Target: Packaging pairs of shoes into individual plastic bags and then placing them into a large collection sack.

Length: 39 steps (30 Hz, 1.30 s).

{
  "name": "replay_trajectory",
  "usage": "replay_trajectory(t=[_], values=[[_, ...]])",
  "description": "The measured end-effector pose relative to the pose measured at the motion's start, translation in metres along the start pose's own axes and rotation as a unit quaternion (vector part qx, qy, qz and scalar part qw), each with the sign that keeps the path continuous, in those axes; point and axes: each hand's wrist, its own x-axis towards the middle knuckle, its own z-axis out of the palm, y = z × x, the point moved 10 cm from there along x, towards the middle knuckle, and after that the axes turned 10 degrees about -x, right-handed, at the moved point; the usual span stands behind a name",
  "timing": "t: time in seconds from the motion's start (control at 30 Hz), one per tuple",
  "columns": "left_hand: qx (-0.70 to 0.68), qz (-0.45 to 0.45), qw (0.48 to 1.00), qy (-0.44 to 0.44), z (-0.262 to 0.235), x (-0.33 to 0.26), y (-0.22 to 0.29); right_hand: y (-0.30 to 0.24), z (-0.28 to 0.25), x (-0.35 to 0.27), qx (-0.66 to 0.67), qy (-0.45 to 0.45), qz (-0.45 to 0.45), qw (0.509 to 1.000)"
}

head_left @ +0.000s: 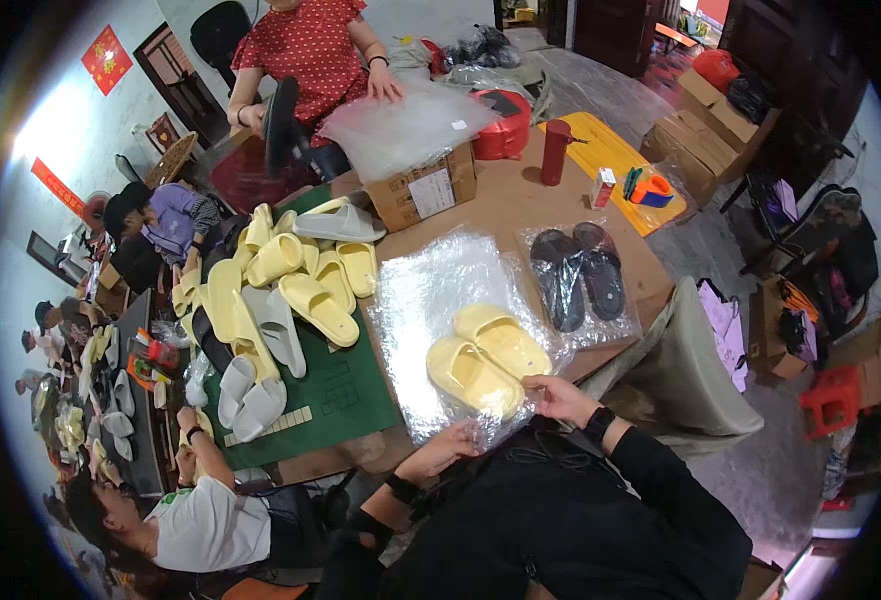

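Observation:
A pair of pale yellow slippers (475, 378) sits side by side in a clear plastic bag (508, 425) at the table's near edge. My left hand (442, 448) pinches the bag's near left corner. On the other side, my right hand (560, 400) is closed on the bag's edge close to the heel of the right slipper. Under and beyond this pair lies a stack of shiny clear plastic bags (430, 280). Farther right, a pair of black slippers (582, 275) rests in a clear bag of its own.
Yellow and grey slippers (310, 305) are heaped on a green mat (345, 405) at the left. A cardboard box (425, 190), a red tumbler (555, 155) and a tape dispenser (650, 188) stand at the back. Across the table, a person in red (300, 50) holds a dark slipper; others work left.

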Motion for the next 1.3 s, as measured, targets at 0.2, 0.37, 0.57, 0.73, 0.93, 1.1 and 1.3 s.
replay_trajectory(t=[0.2, 0.37, 0.57, 0.73, 0.93, 1.1, 1.3], values=[[0.225, 0.04, 0.962, 0.149, -0.075, 0.018, 0.001, -0.056, 0.028, -0.028, 0.003, 0.017, -0.085, 0.996], [0.677, 0.162, 0.687, 0.207, -0.064, 0.028, 0.041, -0.121, -0.004, -0.011, 0.011, 0.035, -0.178, 0.983], [0.697, 0.093, 0.677, 0.216, -0.109, 0.039, 0.023, -0.201, 0.001, -0.001, 0.066, 0.007, -0.238, 0.969], [0.73, -0.003, 0.647, 0.22, -0.104, 0.041, 0.001, -0.244, -0.042, 0.02, 0.108, 0.04, -0.294, 0.949], [0.755, -0.016, 0.615, 0.227, -0.086, 0.046, -0.01, -0.219, -0.007, 0.002, -0.19, 0.079, -0.308, 0.929], [0.743, -0.034, 0.63, 0.226, -0.108, 0.04, -0.022, -0.163, 0.277, -0.188, -0.152, -0.24, -0.244, 0.927], [0.753, 0.013, 0.621, 0.217, -0.105, 0.049, -0.017, -0.164, 0.392, -0.334, -0.257, -0.645, -0.38, 0.611]])
